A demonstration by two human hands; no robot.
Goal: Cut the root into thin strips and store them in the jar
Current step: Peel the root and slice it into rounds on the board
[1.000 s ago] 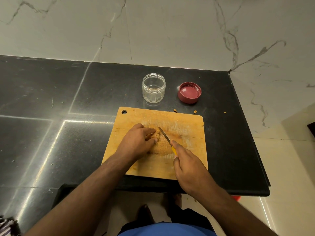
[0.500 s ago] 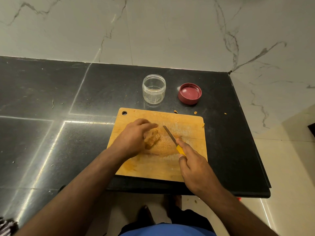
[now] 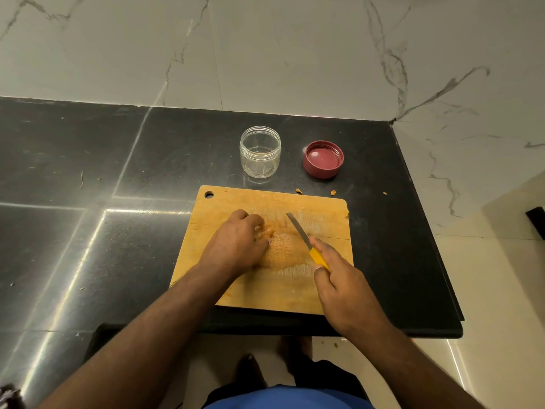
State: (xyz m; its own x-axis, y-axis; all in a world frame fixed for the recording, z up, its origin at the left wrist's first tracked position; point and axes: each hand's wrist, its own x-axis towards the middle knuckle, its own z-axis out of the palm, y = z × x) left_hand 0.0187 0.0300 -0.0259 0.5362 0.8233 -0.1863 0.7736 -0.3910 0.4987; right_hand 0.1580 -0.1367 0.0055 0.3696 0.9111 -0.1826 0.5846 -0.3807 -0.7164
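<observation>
A wooden cutting board (image 3: 321, 208) lies on the black counter. My left hand (image 3: 236, 240) curls over a small heap of orange-brown root pieces (image 3: 265, 231) near the board's middle; most of the heap is hidden under the fingers. My right hand (image 3: 339, 284) grips a yellow-handled knife (image 3: 298, 230), blade pointing up-left, a little to the right of the heap and apart from it. An empty clear jar (image 3: 260, 152) stands open behind the board. Its red lid (image 3: 323, 158) lies upside down to the jar's right.
Small root scraps (image 3: 333, 192) lie on the black counter (image 3: 118, 160) just behind the board. The counter ends at a front edge below the board and at a right edge by the marble wall (image 3: 295, 54). My feet and the floor show below.
My left hand has closed further over the root pieces, gathering them. The knife has drawn away to the right of the heap.
</observation>
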